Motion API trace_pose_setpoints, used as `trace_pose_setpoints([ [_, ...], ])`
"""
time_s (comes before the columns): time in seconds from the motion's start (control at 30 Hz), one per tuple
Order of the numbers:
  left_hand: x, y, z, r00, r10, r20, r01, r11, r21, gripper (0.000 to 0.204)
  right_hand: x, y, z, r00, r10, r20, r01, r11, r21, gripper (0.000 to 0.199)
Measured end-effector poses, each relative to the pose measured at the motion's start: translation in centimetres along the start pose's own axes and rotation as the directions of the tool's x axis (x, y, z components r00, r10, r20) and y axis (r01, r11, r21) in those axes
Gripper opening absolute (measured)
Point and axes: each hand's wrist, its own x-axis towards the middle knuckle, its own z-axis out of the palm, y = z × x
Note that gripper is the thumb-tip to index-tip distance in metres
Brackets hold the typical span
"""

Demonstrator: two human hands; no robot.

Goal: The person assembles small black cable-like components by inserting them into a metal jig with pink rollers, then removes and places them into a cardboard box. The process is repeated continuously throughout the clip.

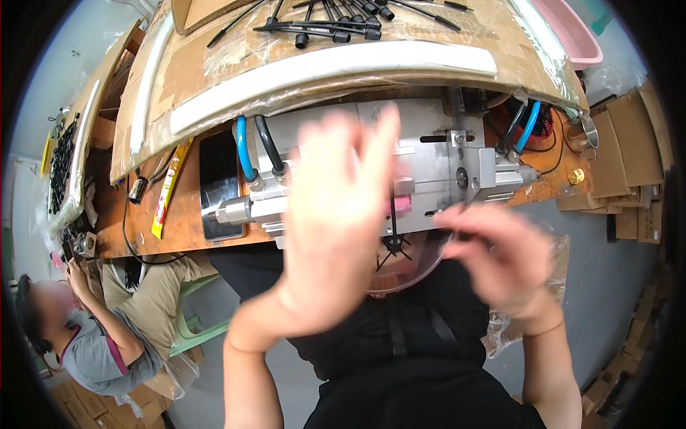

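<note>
My left hand (332, 189), smeared by motion, is raised over the metal fixture (425, 168) with its fingers pointing away from me. Whether it holds anything cannot be made out. At the fixture's right front edge is my right hand (504, 261), its fingers bent toward the middle and blurred too. Between the hands a thin black rod (393, 214) runs toward me beside a pink block (403, 204). Below it, a black spiky part (394, 245) shows above a clear plastic tub (418, 273) at my lap. Pneumatic cylinders (496, 175) with blue and black hoses flank the fixture.
Several black rods with thick heads (336, 28) lie on a cardboard-covered shelf (236, 68). A phone (220, 182) and yellow packet (170, 189) rest on the wooden table (114, 225). Another person (107, 343) sits at left. Cardboard boxes (622, 150) stand right; a pink basin (572, 32) is behind.
</note>
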Motion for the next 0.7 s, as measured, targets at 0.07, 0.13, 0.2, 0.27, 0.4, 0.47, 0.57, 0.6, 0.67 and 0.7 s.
trace_pose_setpoints([
  [0.07,5.3,-2.5,1.2,0.98,0.069,-0.187,-0.072,0.997,-0.006,0.023,-2.9,0.2,3.2,0.998,0.006,-0.058,-0.014,0.992,-0.128,0.05],
  [0.13,8.4,-3.5,1.2,0.986,0.075,-0.148,-0.079,0.997,-0.021,0.019,-4.0,0.1,5.1,0.998,0.027,-0.055,-0.038,0.975,-0.217,0.058],
  [0.2,9.9,-3.6,0.7,1.0,0.005,0.022,-0.003,0.997,-0.073,0.019,-4.5,0.4,6.1,0.998,0.057,-0.026,-0.062,0.969,-0.24,0.06],
  [0.27,10.8,-4.0,0.4,0.985,-0.073,0.155,0.091,0.99,-0.11,0.023,-4.4,0.6,6.8,0.997,0.076,0.008,-0.072,0.969,-0.235,0.061],
  [0.4,11.0,-3.3,-1.3,0.962,-0.041,0.269,0.07,0.993,-0.098,0.027,-4.0,1.0,7.4,0.995,0.1,0.014,-0.093,0.962,-0.255,0.059],
  [0.47,11.5,-4.9,-0.6,0.955,-0.035,0.295,0.068,0.993,-0.101,0.026,-3.8,0.6,7.1,0.992,0.121,0.027,-0.109,0.958,-0.265,0.059],
  [0.57,11.9,-7.7,-0.6,0.966,0.074,0.249,-0.045,0.992,-0.12,0.024,-3.0,-0.4,5.5,0.973,0.182,0.139,-0.129,0.938,-0.32,0.06],
  [0.6,11.7,-8.3,-1.2,0.96,0.041,0.277,-0.011,0.994,-0.107,0.023,-2.1,-0.9,4.5,0.959,0.203,0.198,-0.128,0.932,-0.339,0.056],
  [0.67,11.0,-9.3,-2.2,0.945,-0.027,0.327,0.061,0.994,-0.092,0.02,0.2,-0.5,2.7,0.986,0.066,0.15,-0.012,0.941,-0.339,0.047],
  [0.7,10.9,-9.6,-2.6,0.938,-0.045,0.343,0.089,0.989,-0.114,0.019,1.8,-0.1,1.7,0.992,0.007,0.126,0.039,0.933,-0.358,0.043],
])
